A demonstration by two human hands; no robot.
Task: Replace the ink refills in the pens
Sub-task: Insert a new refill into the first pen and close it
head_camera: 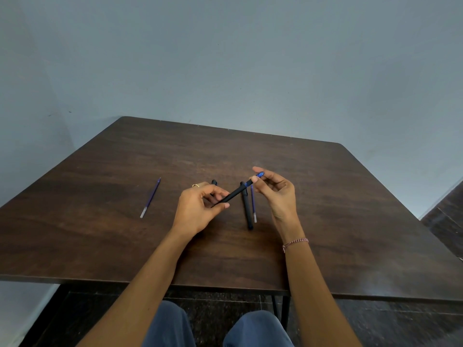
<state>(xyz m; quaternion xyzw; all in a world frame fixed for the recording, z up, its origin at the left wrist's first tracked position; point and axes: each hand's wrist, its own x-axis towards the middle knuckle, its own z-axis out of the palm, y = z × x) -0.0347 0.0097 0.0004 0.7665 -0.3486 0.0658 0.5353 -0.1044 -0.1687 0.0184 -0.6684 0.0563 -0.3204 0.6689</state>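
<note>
Above the middle of the dark wooden table, my left hand grips the lower end of a black pen barrel. The barrel slants up to the right. At its upper end my right hand pinches the blue tip piece. A second black pen lies flat below my hands, with a blue refill right beside it. Another blue refill lies apart on the left. A black pen end pokes out behind my left hand.
A blue-grey wall stands close behind the table's far edge. The table's near edge runs above my knees. Dark floor shows at the right.
</note>
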